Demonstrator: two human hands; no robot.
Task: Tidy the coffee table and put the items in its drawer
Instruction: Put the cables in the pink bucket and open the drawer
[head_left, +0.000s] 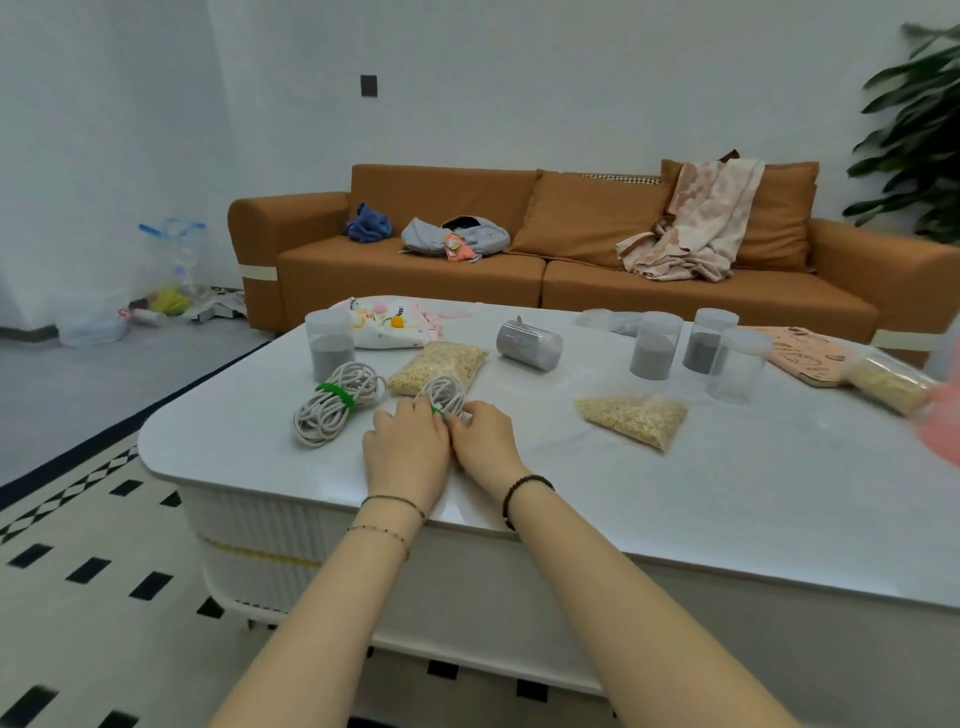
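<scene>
Both my hands meet on a small coil of grey cable (445, 395) with a green tie, near the front of the white coffee table (675, 493). My left hand (408, 449) and my right hand (485, 441) curl their fingers round the coil's near end. A larger grey cable coil (335, 408) with a green tie lies just to the left. Two clear bags of grain (439, 366) (634, 418) lie on the tabletop. Clear jars with grey powder stand at the left (330, 351) and at the right (654, 345), and one jar (530, 345) lies on its side.
A patterned cloth (389, 325) lies at the table's far left, a pink board (810, 353) and another grain bag (888, 382) at the far right. Behind stands an orange sofa (571, 249) with clothes on it. A potted plant (919, 130) is at the right.
</scene>
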